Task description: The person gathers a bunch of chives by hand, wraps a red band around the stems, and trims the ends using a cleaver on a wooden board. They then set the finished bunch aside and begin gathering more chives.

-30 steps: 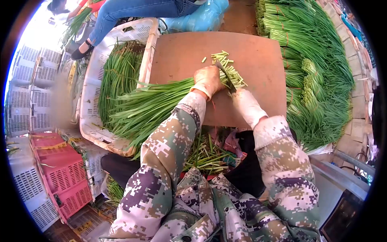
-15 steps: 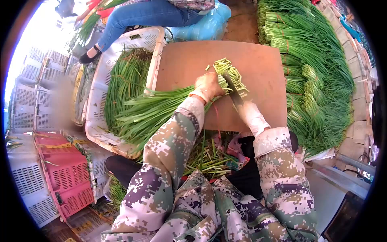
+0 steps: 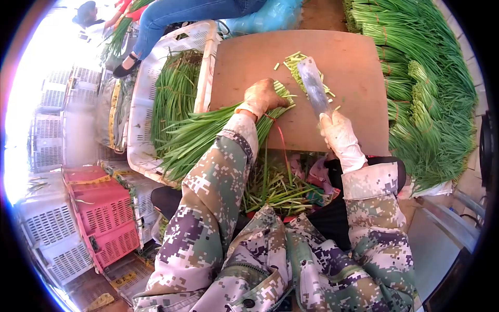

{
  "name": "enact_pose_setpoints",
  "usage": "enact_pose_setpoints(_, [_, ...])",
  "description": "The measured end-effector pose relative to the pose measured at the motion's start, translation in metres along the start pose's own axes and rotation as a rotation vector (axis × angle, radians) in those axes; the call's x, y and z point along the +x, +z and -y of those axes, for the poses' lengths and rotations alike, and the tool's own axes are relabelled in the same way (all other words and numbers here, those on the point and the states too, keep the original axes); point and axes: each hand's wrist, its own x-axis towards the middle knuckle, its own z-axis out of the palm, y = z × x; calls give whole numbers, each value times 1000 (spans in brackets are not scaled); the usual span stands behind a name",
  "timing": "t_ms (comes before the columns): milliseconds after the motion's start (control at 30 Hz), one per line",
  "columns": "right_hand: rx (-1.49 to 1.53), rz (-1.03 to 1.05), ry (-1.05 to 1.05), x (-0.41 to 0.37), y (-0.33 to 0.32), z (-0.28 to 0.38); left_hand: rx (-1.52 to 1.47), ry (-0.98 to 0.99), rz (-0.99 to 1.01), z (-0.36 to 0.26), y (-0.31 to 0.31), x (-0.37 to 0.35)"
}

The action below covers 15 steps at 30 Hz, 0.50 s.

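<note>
My left hand is closed round a bunch of garlic chives lying on the brown board. The trimmed stalk ends poke out to the right of my fist, and the long leaves trail left over a crate's edge. A red tie hangs from the bunch. In my right hand is a knife, its wide blade pointing away from me with the flat side showing. Short cut stalk pieces lie around the blade, partly hidden by it. Knife and bunch are apart.
A white crate of chives stands left of the board. Tied bundles of chives are piled at the right. Loose trimmings lie below the board by my lap. Pink crates stand at lower left. A person's jeans-clad leg is beyond.
The knife has moved away from the bunch, rightward, and its blade has turned flat to view. My left hand still grips the chives. The whole view has shifted slightly.
</note>
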Motion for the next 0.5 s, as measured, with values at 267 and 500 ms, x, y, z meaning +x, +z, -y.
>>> enact_pose_setpoints(267, [-152, -70, -297, 20, 32, -11, -62, 34, 7, 4, 0, 2])
enact_pose_setpoints(500, [-486, -198, -466, 25, 44, -8, -101, 92, 59, 10, 0, 9])
